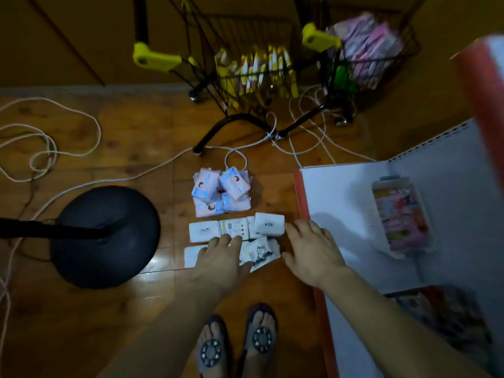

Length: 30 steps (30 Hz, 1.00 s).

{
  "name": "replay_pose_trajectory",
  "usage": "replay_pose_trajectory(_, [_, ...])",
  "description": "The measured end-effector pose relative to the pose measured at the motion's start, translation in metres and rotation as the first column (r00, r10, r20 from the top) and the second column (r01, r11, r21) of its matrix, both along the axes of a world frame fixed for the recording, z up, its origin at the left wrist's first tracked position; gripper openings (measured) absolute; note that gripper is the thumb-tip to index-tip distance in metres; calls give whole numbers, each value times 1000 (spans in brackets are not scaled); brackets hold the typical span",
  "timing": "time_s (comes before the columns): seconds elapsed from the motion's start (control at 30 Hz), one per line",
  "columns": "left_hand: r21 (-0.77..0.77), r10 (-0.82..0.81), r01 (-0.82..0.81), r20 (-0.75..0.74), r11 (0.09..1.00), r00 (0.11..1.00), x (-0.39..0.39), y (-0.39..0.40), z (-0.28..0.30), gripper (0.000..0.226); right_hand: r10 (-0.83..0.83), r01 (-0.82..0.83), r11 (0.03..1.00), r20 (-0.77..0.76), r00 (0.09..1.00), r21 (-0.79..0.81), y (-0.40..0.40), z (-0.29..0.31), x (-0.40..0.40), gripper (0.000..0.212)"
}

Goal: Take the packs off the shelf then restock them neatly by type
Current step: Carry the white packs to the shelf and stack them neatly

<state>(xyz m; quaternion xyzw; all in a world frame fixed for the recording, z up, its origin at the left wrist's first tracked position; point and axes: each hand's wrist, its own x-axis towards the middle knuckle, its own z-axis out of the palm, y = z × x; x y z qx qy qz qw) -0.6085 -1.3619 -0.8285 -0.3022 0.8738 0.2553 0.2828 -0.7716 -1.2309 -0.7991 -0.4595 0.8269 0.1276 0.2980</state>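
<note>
Several white packs [268, 224] lie in two rows on the wooden floor, one printed with a cartoon cat [259, 253]. Behind them sits a pile of pink-and-blue packs [221, 192]. My left hand [222, 257] rests flat on the near row of white packs, fingers spread. My right hand [311, 249] hovers just right of the white packs with fingers apart, holding nothing. To the right, the white shelf [341, 203] with a red edge holds one pink pack [401, 216].
A black round lamp base [106, 236] stands left of the packs. Two small wire carts [245, 75] at the back hold yellow and pink packs. White cables [49, 148] loop over the floor. My sandalled feet [237, 345] are below. A lower shelf [447, 317] holds colourful packs.
</note>
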Motion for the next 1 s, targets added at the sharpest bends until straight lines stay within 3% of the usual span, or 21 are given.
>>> replay_pose_trajectory(0.27, [81,13,-18,64,997,998,-22,16,-195,72,12,-12,1000,1,1000,-6,-13,-196,-31,71])
replay_pose_trajectory(0.5, [248,45,-59,61,967,997,-36,17,-282,90,6,-5,1000,33,999,-21,-24,-290,-36,86])
replay_pose_trajectory(0.6, [369,42,-55,43,928,998,-36,14,-295,88,-23,24,998,20,1000,-49,-26,-303,-39,90])
replay_pose_trajectory(0.77, [398,65,-53,-16,916,998,-36,14,-292,84,-10,11,994,14,1000,-110,-27,-295,-39,85])
replay_pose_trajectory(1.0, [331,105,-89,-32,939,994,-19,-2,-208,93,-3,1,986,-14,1000,-167,-21,-205,-42,83])
